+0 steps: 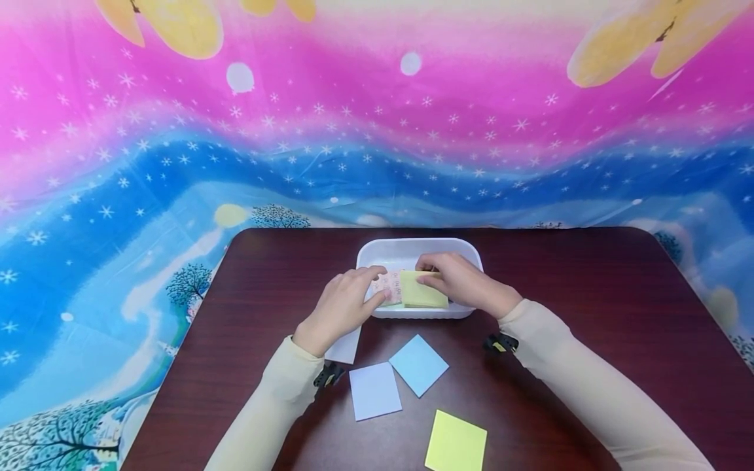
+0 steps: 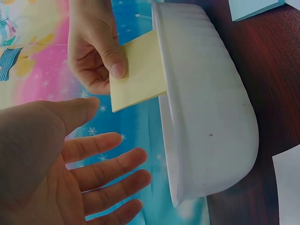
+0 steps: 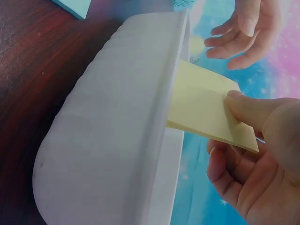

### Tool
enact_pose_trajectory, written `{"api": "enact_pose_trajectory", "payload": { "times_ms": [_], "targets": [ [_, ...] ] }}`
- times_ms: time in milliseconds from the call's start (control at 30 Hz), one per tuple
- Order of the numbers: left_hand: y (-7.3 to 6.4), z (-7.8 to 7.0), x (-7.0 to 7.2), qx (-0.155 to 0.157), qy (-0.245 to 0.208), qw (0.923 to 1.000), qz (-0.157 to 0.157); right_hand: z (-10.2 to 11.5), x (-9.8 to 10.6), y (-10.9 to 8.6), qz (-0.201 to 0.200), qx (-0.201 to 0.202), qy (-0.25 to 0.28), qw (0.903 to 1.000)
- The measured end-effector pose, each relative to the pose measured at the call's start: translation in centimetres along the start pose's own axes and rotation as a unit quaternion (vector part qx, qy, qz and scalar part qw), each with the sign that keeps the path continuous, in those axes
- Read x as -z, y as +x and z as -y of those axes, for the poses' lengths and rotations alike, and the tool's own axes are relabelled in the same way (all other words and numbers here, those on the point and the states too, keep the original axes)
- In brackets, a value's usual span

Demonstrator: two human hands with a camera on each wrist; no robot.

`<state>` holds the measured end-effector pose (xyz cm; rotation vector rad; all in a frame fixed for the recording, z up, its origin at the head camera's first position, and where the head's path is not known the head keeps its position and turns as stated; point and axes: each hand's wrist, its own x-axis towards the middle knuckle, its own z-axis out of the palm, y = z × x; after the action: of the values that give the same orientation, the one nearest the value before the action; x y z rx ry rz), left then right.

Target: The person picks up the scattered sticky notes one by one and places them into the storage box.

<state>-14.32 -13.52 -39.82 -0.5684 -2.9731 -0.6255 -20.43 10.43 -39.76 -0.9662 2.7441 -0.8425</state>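
A pale yellow sticky note pad (image 1: 424, 290) stands partly inside a white plastic bin (image 1: 421, 314), its upper part above the rim. My right hand (image 1: 462, 281) pinches the pad's top edge between thumb and fingers, as the right wrist view also shows on the pad (image 3: 206, 105). Over the bin's left end hovers my left hand (image 1: 341, 304); in the left wrist view its fingers (image 2: 117, 164) are spread and hold nothing. Left of the pad, a pink patterned piece (image 1: 387, 285) shows in the bin, its lower part unclear.
On the dark wooden table (image 1: 559, 294), in front of the bin, lie a light blue pad (image 1: 419, 365), a pale lavender pad (image 1: 375, 391) and a bright yellow pad (image 1: 456, 441). Another whitish pad (image 1: 346, 347) is partly covered by my left wrist. A colourful printed cloth (image 1: 330, 131) hangs behind.
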Motion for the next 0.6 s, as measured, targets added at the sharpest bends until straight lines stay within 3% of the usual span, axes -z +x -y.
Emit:
{"api": "enact_pose_trajectory", "payload": {
  "times_ms": [600],
  "targets": [
    [1.0, 0.7, -0.6, -0.006, -0.006, 1.0000, 0.000, -0.5, -0.4, 1.1, 0.024, 0.001, -0.004, 0.9997]
  ]
}}
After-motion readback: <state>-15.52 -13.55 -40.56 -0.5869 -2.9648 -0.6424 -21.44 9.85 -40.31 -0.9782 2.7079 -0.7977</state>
